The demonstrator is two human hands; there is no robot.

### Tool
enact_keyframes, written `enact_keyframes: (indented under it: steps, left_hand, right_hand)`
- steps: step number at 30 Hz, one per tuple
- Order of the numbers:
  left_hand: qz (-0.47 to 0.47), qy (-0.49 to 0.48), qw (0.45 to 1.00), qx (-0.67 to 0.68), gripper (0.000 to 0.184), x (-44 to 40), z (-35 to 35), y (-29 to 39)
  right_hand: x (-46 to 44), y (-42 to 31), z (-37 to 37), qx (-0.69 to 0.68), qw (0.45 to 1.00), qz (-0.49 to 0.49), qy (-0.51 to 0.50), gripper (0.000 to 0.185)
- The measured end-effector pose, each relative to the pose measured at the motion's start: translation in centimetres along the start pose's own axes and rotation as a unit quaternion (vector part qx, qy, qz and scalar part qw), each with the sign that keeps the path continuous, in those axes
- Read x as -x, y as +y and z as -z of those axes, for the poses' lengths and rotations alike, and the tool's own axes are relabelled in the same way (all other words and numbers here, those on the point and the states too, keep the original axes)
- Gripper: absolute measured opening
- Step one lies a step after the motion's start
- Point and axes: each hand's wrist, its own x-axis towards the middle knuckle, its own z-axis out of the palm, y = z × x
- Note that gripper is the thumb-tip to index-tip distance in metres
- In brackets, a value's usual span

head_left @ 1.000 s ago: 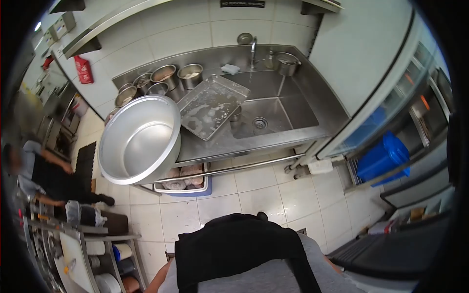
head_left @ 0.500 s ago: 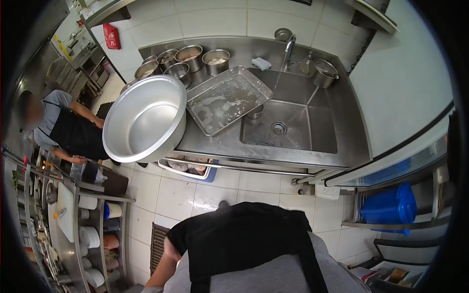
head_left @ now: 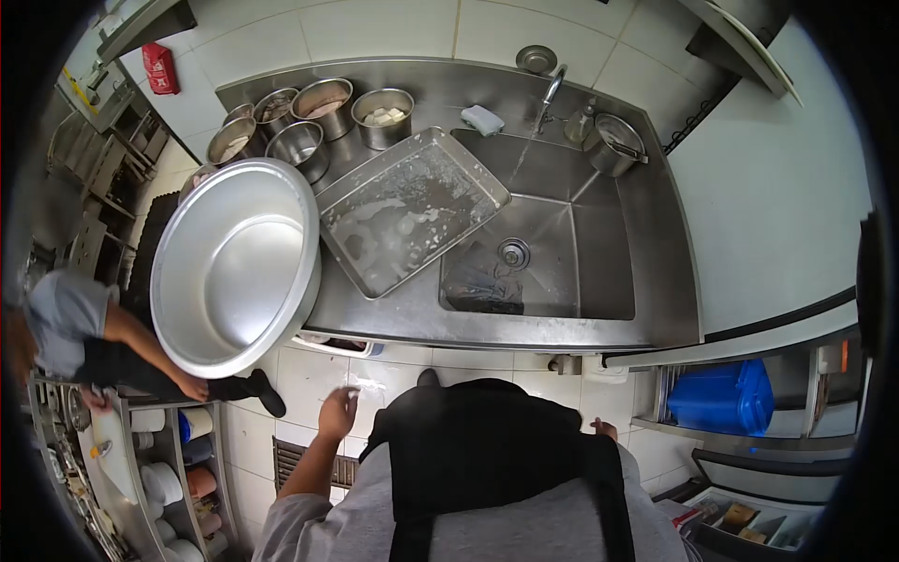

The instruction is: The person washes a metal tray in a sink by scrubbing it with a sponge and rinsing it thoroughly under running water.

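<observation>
Clothing (head_left: 487,450) hides much of right hand (head_left: 606,430), grip unreadable; left hand (head_left: 337,414) loosely half-open near large basin (head_left: 239,272)

A silvery basin (head_left: 234,267) gleams near a grey sheet pan (head_left: 412,211) mottled with whitish streaks, as pale wall tiles (head_left: 375,33) form a grid. A black apron (head_left: 468,440) covers a grey shirt (head_left: 524,525); a packet (head_left: 160,68) shows red, a bin (head_left: 721,398) vivid blue.

1 head cam, wide-angle, fwd/down over sink (head_left: 599,253), wearer's apron (head_left: 478,445) close btm ctr
</observation>
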Motion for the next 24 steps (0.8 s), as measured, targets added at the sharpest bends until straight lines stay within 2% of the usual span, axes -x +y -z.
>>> enact_keyframes:
  steps: [1, 2, 3, 4, 5, 6, 8, 11, 14, 16, 18, 20, 21, 22, 23, 24]
  left_hand:
    - [0.019, -0.005, 0.997, 0.08, 0.017, -2.1, 0.5, 1.8]
    - [0.037, -0.01, 0.986, 0.159, 0.019, -3.6, 0.8, 3.2]
    - [0.039, -0.065, 0.991, 0.115, 0.024, -4.5, 1.3, 4.4]
    - [0.004, -0.154, 0.987, 0.049, 0.031, -4.3, 1.9, 5.3]
    - [0.052, -0.265, 0.962, -0.039, 0.037, -3.5, 0.7, 4.1]
    - [-0.017, -0.22, 0.974, 0.053, 0.04, -0.6, -8.0, -7.9]
    - [0.09, -0.302, 0.949, -0.023, 0.038, 1.2, -8.5, -9.0]
    - [0.216, -0.324, 0.919, -0.061, 0.036, 1.4, -6.4, -5.5]
    - [0.283, -0.294, 0.91, -0.078, 0.033, 0.7, -4.9, -2.1]
    - [0.322, -0.263, 0.905, -0.087, 0.032, 0.5, -4.0, 1.0]
    - [0.366, -0.224, 0.898, -0.096, 0.031, 0.0, -3.4, 4.8]
    - [0.383, -0.161, 0.901, -0.123, 0.029, -1.1, -3.3, 9.0]
    - [0.373, -0.118, 0.909, -0.143, 0.029, -2.0, -3.0, 11.3]
    - [0.298, -0.017, 0.937, -0.179, 0.025, -2.6, -3.2, 13.0]
    - [0.234, 0.041, 0.951, -0.195, 0.026, -3.9, -2.7, 14.6]
    - [0.218, 0.084, 0.956, -0.18, 0.026, -5.7, -2.3, 15.8]
  right_hand:
    - [2.1, -3.8, 2.7, -0.046, 0.995, -0.09, 0.008, 0.036]
    - [3.3, -7.8, 4.6, -0.085, 0.988, -0.126, 0.007, 0.034]
    - [4.5, -11.7, 6.5, -0.122, 0.979, -0.162, 0.008, 0.033]
    - [4.6, -14.2, 7.7, -0.19, 0.97, -0.148, 0.001, 0.031]
    - [4.1, -16.3, 8.5, -0.258, 0.957, -0.132, -0.007, 0.029]
    - [3.2, -18.0, 9.0, -0.261, 0.956, -0.13, -0.002, 0.029]
    - [0.8, -21.0, 9.9, -0.369, 0.927, -0.058, -0.026, 0.028]
    - [-5.1, -26.2, 12.4, -0.29, 0.956, 0.037, -0.004, 0.024]
    - [-12.3, -32.8, 17.7, -0.244, 0.957, 0.156, 0.021, 0.019]
    - [-19.0, -36.0, 21.4, -0.265, 0.942, 0.202, 0.05, 0.015]
    - [-24.6, -40.8, 25.3, -0.279, 0.925, 0.236, 0.106, 0.015]
    - [-29.3, -45.8, 27.4, -0.234, 0.909, 0.311, 0.148, 0.015]
    - [-30.4, -49.0, 27.4, -0.234, 0.908, 0.324, 0.126, 0.015]
    - [-30.9, -52.3, 26.9, -0.236, 0.912, 0.33, 0.058, 0.015]
    - [-31.9, -55.1, 26.0, -0.236, 0.913, 0.332, -0.011, 0.015]
    - [-33.9, -57.2, 24.2, -0.231, 0.91, 0.341, -0.038, 0.015]
